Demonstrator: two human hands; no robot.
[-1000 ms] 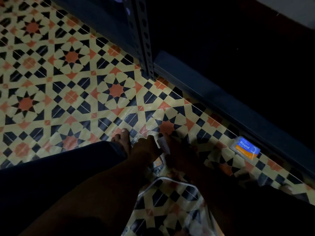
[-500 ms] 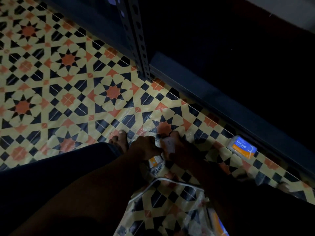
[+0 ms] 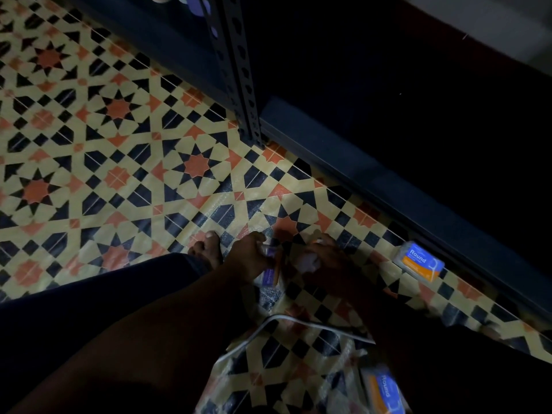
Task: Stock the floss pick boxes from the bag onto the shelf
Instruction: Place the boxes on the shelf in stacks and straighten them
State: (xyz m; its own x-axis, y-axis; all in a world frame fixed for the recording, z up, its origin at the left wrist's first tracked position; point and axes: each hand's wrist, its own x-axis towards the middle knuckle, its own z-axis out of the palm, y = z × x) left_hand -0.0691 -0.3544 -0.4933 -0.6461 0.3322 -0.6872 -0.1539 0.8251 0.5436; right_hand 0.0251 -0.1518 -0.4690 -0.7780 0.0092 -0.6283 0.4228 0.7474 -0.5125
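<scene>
My left hand (image 3: 249,259) is closed around a floss pick box (image 3: 269,274) with a purple and orange label, low over the floor. Close to its right, my right hand (image 3: 330,265) grips a second, pale box (image 3: 309,259). A third blue and orange box marked "Round" (image 3: 418,262) lies on the floor against the dark shelf base (image 3: 388,186). The clear plastic bag (image 3: 298,369) lies open at the bottom of the view, and another box (image 3: 383,389) shows inside it. The shelf interior is too dark to see.
A perforated metal shelf post (image 3: 239,85) stands on the patterned floor mat (image 3: 119,144). My bare foot (image 3: 206,249) and dark trouser leg are just left of the hands. A few small items (image 3: 191,1) show dimly on the shelf at the top.
Both hands have come together just beyond the bag's mouth, and a box now shows in each. The view has tilted, bringing a box inside the bag into sight.
</scene>
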